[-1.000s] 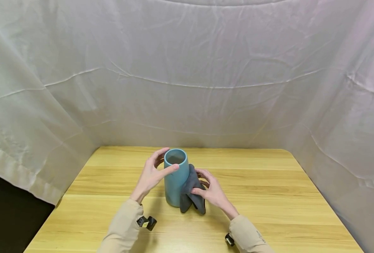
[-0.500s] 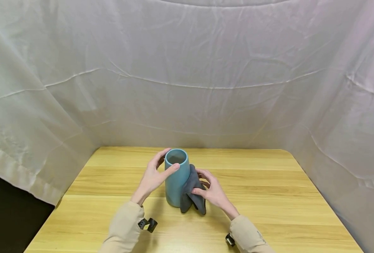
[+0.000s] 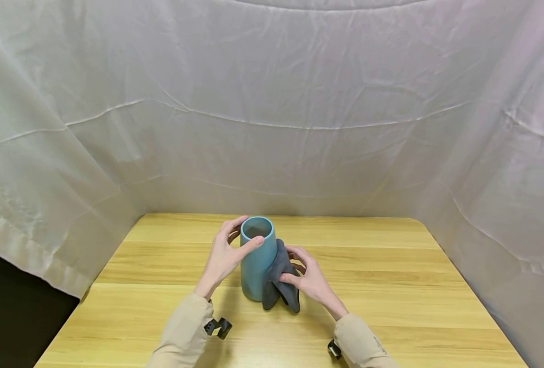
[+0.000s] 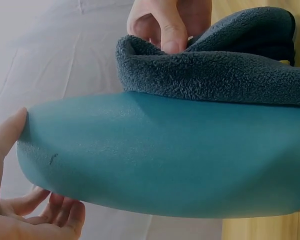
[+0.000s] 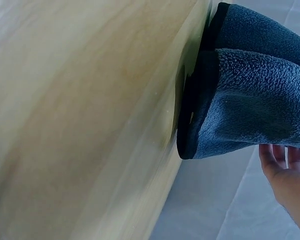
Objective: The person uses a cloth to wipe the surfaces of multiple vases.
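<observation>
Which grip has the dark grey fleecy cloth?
The right grip: it pinches the dark grey fleecy cloth, whereas the left grip holds the blue tapered cylindrical vase near the top.

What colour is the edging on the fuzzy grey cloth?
The edging is black; it shows best in the right wrist view.

vase [image 4: 160, 155]: teal, runs sideways across view, narrower end at left; small dark mark [image 4: 53, 159] near that end
left hand [image 4: 15, 222]: at left edge, holds vase's narrower end, one digit above, curled fingers below
cloth [image 4: 200, 77]: dark gray, fuzzy, folded, lies against vase's upper side
right hand [image 4: 172, 22]: top, pinches cloth, partly cut off
desk [image 4: 262, 227]: wood, right corners
curtain [image 4: 45, 60]: pale gray, behind
</observation>
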{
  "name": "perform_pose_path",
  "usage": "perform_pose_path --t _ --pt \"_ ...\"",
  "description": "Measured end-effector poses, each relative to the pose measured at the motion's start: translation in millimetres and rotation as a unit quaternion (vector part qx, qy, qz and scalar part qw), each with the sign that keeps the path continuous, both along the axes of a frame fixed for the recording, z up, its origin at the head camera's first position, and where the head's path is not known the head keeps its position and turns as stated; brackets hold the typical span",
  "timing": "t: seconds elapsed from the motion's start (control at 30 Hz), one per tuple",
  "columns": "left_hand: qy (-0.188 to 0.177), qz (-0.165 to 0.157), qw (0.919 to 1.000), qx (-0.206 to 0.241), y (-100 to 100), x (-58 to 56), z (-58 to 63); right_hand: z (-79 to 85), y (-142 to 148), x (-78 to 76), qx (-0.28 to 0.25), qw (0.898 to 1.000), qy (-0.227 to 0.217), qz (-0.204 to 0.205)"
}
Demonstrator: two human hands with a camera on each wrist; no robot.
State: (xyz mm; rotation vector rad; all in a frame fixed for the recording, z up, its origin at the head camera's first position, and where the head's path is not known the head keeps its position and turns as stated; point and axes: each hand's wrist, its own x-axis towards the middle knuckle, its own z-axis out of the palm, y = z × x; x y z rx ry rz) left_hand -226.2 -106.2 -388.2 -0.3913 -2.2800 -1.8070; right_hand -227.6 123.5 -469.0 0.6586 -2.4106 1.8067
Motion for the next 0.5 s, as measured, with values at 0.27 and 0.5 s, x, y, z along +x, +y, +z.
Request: perform_pose_path --t 0.27,0.5 --pt "0.006 -0.020 0.9997 -0.007 -3.9 -2.2 -1.3 -1.9 2.3 -0.1 -0.005 1.000 -0.003 -0.001" --pt "0.003 -0.017 0.9995 -0.025 -4.3 -2.6 -0.5 -2.9 1.9 -0.9 -0.012 1.000 -0.002 -0.010"
